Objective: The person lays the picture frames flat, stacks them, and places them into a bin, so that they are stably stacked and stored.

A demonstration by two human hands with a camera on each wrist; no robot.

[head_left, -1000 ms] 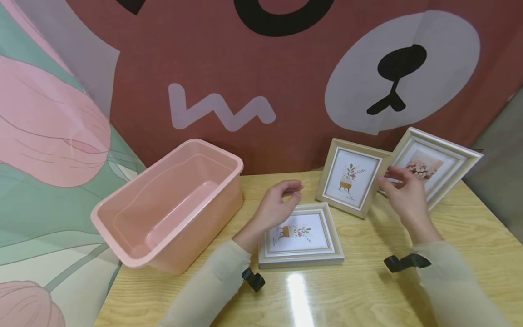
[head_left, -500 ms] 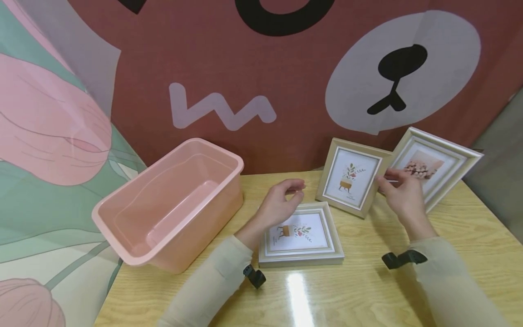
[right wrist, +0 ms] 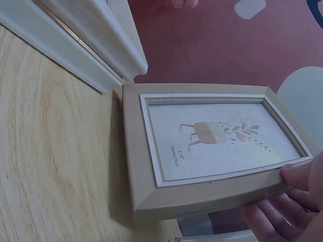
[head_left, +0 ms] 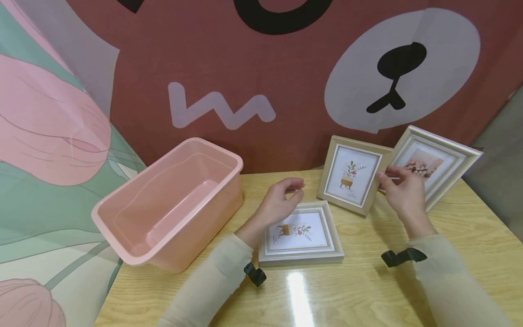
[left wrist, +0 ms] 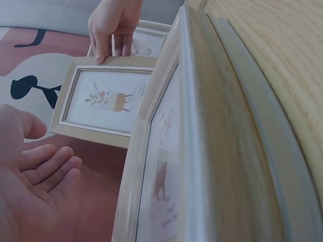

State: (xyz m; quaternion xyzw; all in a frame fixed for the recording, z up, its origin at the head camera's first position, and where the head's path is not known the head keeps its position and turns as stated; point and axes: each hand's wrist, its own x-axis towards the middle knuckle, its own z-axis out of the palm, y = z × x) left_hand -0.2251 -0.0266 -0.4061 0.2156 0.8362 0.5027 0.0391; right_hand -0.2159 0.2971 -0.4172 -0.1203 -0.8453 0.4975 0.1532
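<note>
A small light-wood picture frame (head_left: 351, 175) with a plant print stands tilted at the back right of the table. My right hand (head_left: 404, 195) pinches its right edge; in the right wrist view the thumb (right wrist: 299, 176) lies on the front, the fingers behind. Another picture frame (head_left: 300, 236), pale with a similar print, lies flat nearer me. Over its upper left side hovers my left hand (head_left: 279, 204), fingers loosely bent, holding nothing. Behind my right hand leans a larger silvery picture frame (head_left: 453, 161) with a blossom photo, partly hidden.
A pink plastic bin (head_left: 192, 227) stands on the left of the wooden table (head_left: 351, 290), with nothing visible inside. Behind the table hangs a red cloth (head_left: 294, 91) with a cartoon bear. Each wrist wears a black camera (head_left: 402, 258).
The frame in my right hand has tilted slightly, its lower edge shifting a little right and up. The right hand moved slightly left at first. My left hand has barely moved.
</note>
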